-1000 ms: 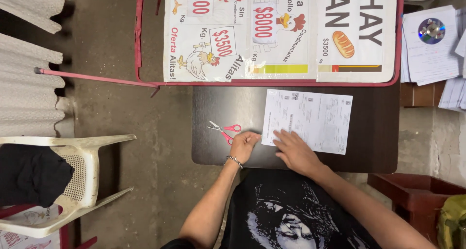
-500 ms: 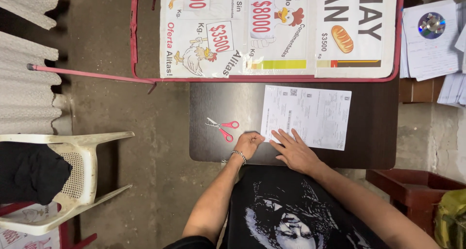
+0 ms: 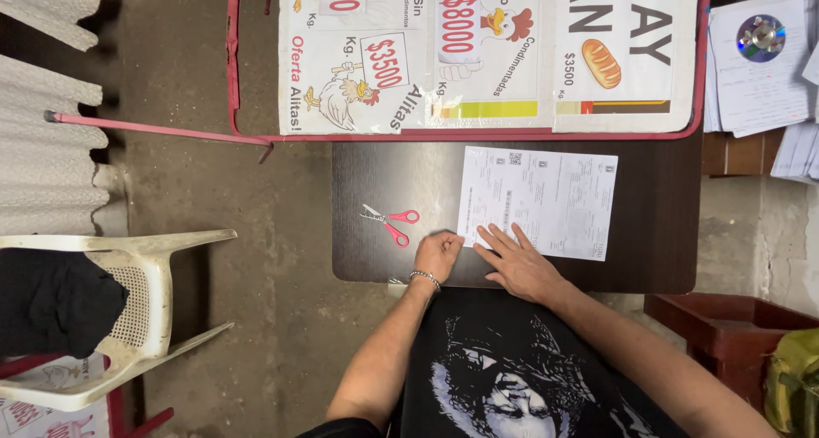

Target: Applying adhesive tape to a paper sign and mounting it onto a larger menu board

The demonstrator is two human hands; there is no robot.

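While right hand (image 3: 519, 267) lies flat w/ fingers on paper sheet (image 3: 539, 201), left hand (image 3: 438, 254) sits clenched at its corner, scissors (image 3: 391, 222) just beside.

A single head-worn camera looks almost straight down from above the seated person, so the dark wooden table (image 3: 648, 233) fills the middle of the view and the person's own chest and forearms rise from the lower edge. It sits fairly high, well apart from the tabletop, taking in the concrete floor (image 3: 256, 233) and white plastic chair (image 3: 145, 293) at the left. No second view overlaps it.
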